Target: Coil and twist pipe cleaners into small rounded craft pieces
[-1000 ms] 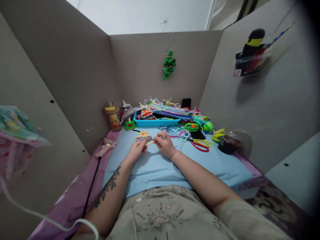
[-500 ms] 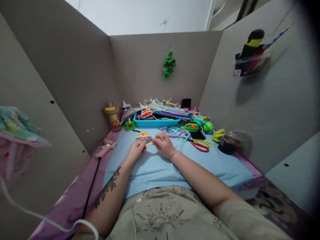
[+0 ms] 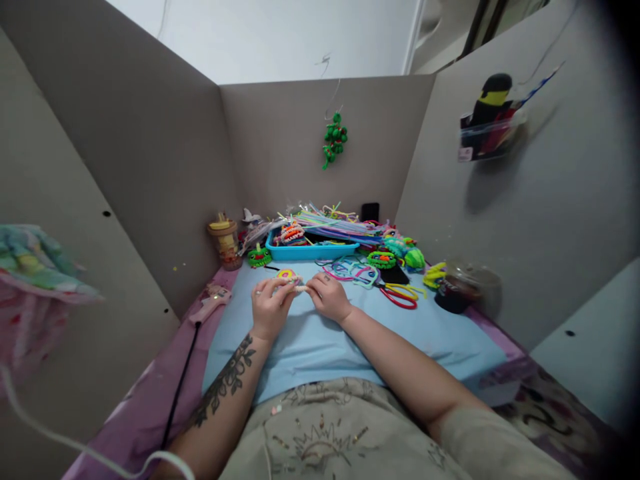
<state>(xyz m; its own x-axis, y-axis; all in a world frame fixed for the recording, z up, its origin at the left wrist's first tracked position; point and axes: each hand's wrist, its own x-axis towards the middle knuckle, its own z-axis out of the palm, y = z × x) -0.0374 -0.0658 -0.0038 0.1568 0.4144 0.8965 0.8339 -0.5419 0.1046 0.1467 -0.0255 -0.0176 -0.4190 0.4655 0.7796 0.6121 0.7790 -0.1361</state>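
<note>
Between my two hands runs a short cream pipe cleaner, which looks twisted or braided. My left hand pinches its left part, fingers bent over the top. At the other end, the fingertips of my right hand are closed on it. Just behind my left hand lies a round pipe-cleaner piece in yellow and pink, partly covered by the fingers. Both hands are low over the light blue cloth.
A blue tray heaped with pastel pipe cleaners stands at the back. Red-and-yellow-handled scissors and a dark jar are on the right. A pink glue gun and a cup are on the left. Grey panels surround the table.
My left hand has turned, and its fingers now reach over the cream pipe cleaner, hiding more of the round piece. My right hand stays at the other end. The view has tilted slightly.
</note>
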